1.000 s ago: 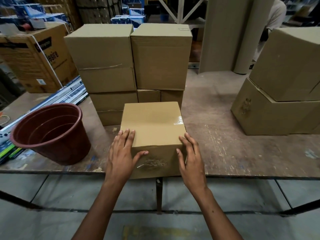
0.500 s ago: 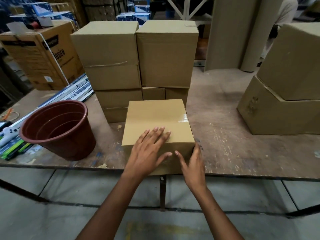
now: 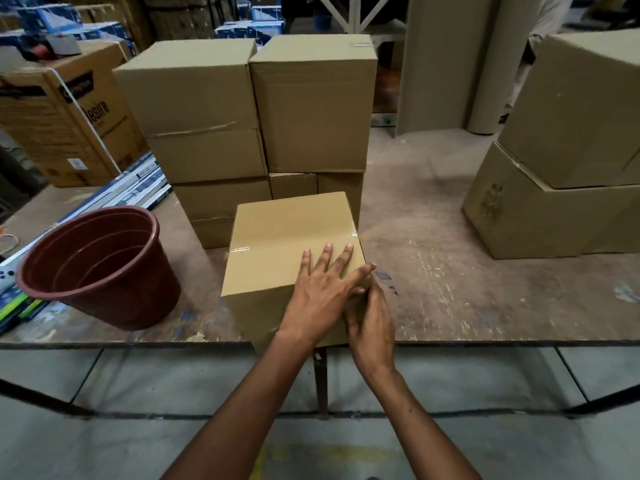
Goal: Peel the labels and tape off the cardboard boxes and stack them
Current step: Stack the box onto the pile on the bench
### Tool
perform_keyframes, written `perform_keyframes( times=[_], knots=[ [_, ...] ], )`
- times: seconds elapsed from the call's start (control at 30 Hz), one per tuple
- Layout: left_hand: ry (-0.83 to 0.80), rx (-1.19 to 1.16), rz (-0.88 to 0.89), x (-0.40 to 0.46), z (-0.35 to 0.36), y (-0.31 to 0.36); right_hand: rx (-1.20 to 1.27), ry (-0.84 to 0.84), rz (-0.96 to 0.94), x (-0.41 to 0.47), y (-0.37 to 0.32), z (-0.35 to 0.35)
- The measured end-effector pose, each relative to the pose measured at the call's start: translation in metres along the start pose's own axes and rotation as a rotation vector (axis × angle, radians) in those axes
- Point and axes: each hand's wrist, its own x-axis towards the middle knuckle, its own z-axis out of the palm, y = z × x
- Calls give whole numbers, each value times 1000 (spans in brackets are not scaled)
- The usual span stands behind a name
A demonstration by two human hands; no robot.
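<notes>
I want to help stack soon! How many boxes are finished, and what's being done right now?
Looks done: plain brown cardboard boxes stand stacked at the back of the worn wooden table. In hand: the small glossy taped cardboard box; the left hand lies flat on top while the right hand picks at its near right corner. Left: that tape, and probably the tilted boxes on the right.

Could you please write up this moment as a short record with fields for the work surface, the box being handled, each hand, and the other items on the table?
surface: worn table
box in work: small cardboard box at the near edge, clear tape glinting on top
left hand: flat on the box top, fingers spread
right hand: at the box's near right corner; grip unclear
stack behind: stacked boxes
left of box: brown plastic pot, upright
right side: two large boxes, upper one tilted
</notes>
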Motion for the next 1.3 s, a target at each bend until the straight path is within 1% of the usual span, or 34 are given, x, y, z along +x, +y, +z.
perform_keyframes(
  times=[0.07,0.13,0.2,0.27,0.33,0.4,0.5,0.6,0.7,0.87,1.03,1.1,1.2,1.3],
  knots=[
    [76,-7,-17,-3,-6,-10,-26,41,-52,3,-9,2],
    [164,-64,-44,-8,-17,-22,-55,67,-113,7,-23,2],
    [263,-226,-81,-15,-30,-33,-75,86,-195,14,-40,1],
    [400,-437,-139,-25,-39,-42,-98,95,-301,21,-57,0],
    [544,-593,-227,-38,-41,-50,-138,55,-421,29,-70,-1],
    [621,-685,-337,-53,-37,-56,-187,-28,-525,36,-79,-2],
    [688,-742,-459,-75,-24,-59,-275,-157,-632,35,-91,4],
    [710,-777,-541,-93,-14,-62,-361,-191,-693,28,-92,13],
    [717,-783,-611,-109,-12,-71,-390,-149,-643,25,-79,14],
    [716,-809,-636,-127,-2,-86,-467,-55,-554,27,-54,1],
    [640,-937,-631,-133,13,-76,-506,-9,-453,23,-39,-7],
    [643,-923,-614,-135,16,-73,-462,-20,-407,23,-31,-9],
    [625,-962,-604,-134,22,-81,-316,-49,-346,22,-26,-13],
    [585,-956,-590,-131,22,-88,-140,-40,-198,20,-28,-18]
  ],
)
